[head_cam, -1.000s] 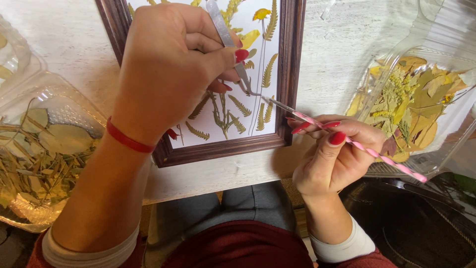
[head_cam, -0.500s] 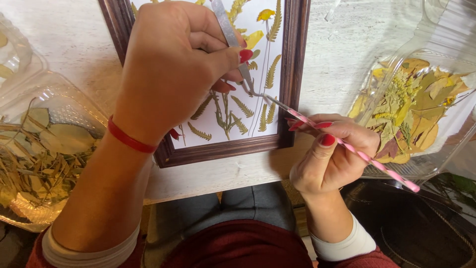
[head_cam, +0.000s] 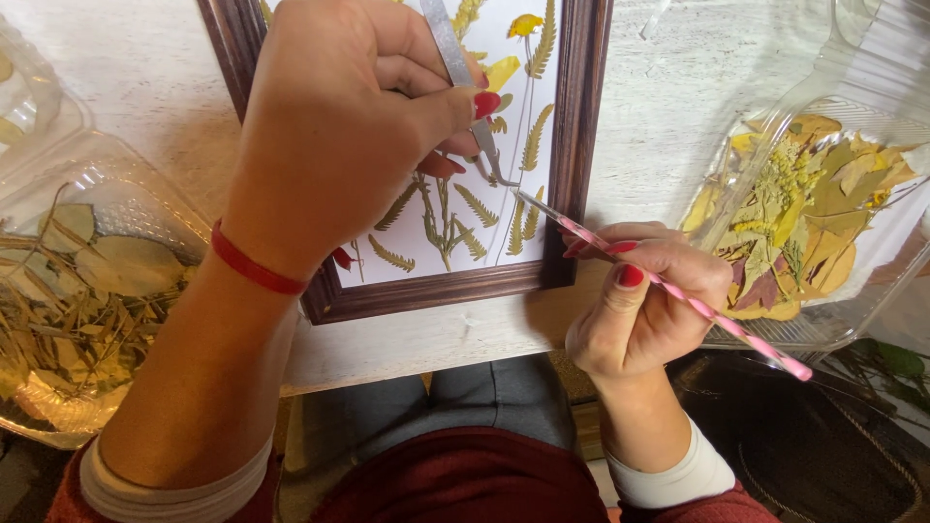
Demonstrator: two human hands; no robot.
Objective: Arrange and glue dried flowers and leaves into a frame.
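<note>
Since a second ago the right hand point(head_cam: 644, 305) has lifted slightly and drawn its brush point(head_cam: 668, 291) tip nearer the tweezers point(head_cam: 465, 82), while the frame point(head_cam: 581, 145) has stayed put. Dark brown wood borders a white sheet carrying pressed green fern sprigs point(head_cam: 446, 218) and yellow petals point(head_cam: 523, 24); the frame lies flat on a whitewashed table point(head_cam: 678, 107), near its front edge. Over the frame's left half the left hand point(head_cam: 339, 126) is clenched around metal tweezers, thumb and forefinger pinching them, tips pointing down at the sprigs. A red band circles that wrist. Just outside the frame's lower right corner the right hand grasps a pink-and-white striped brush between thumb and fingers, its tip reaching in over the frame's edge to meet the tweezer tips. Right of the frame sits a clear tray point(head_cam: 833, 320) of yellow and brown pressed leaves; left of it, another clear box point(head_cam: 116, 194) of dried leaves and stems.
</note>
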